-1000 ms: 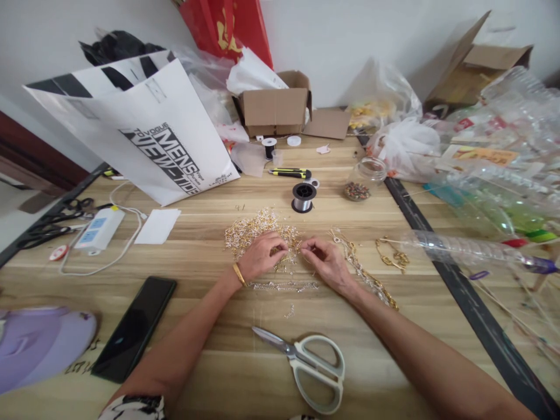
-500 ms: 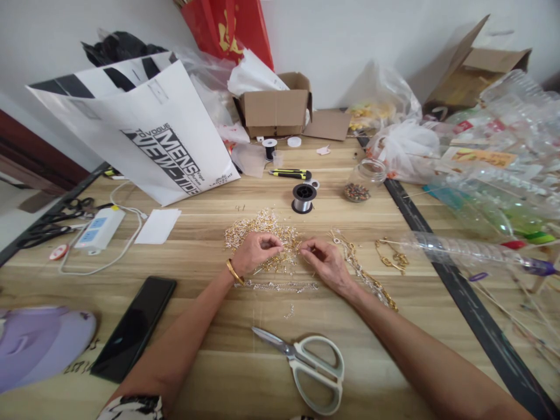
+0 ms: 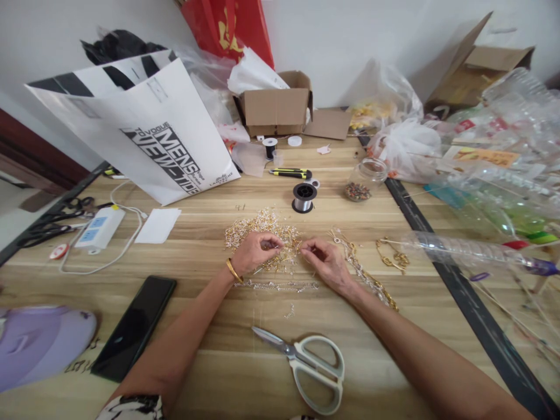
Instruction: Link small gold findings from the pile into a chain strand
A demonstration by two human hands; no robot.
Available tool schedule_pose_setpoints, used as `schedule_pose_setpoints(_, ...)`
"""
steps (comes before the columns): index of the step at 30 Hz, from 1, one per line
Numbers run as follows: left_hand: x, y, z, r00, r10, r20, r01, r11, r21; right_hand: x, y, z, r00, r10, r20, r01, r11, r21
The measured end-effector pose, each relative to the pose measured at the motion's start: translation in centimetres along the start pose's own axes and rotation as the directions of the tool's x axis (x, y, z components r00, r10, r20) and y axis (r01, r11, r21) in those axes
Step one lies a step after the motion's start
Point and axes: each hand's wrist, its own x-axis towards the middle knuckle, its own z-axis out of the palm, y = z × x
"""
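My left hand (image 3: 257,251), with a gold bangle (image 3: 234,272) at the wrist, is pinched over a pile of small gold and silver beads (image 3: 254,224). What sits between its fingertips is too small to make out. Just right of the pile, my right hand (image 3: 326,262) is pinched too, its fingertips a short gap from the left ones; anything in them is too fine to name. A silver chain (image 3: 275,286) lies in front of both hands. Beside the right hand runs a gold and silver chain (image 3: 371,283), and farther right lies a gold chain (image 3: 394,259).
White-handled scissors (image 3: 317,367) lie near the front edge. Behind the pile are a wire spool (image 3: 303,198), a yellow-black cutter knife (image 3: 291,173) and a bead jar (image 3: 363,181). A black phone (image 3: 135,326) lies left. Plastic bottles (image 3: 503,192) crowd the right side.
The left fingertips have shifted very slightly left, away from the right ones. Otherwise both hands and the things on the table stay as they were.
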Motion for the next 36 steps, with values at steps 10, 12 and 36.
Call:
schedule_pose_setpoints(10,0.0,0.0,0.1,1.000,0.024,0.008,-0.024,1.000,0.018,0.0,-0.2,0.0,1.000,0.008,-0.009,-0.008,1.000,-0.005)
schedule_pose_setpoints(12,0.0,0.0,0.1,1.000,0.022,0.006,-0.022,1.000,0.012,0.0,-0.2,0.0,1.000,0.014,-0.008,-0.014,1.000,-0.002)
schedule_pose_setpoints(36,0.5,0.9,1.2,0.952,0.260,0.159,-0.305,0.814,0.495,0.1,0.0,-0.2,1.000,-0.016,-0.002,0.016,1.000,-0.020)
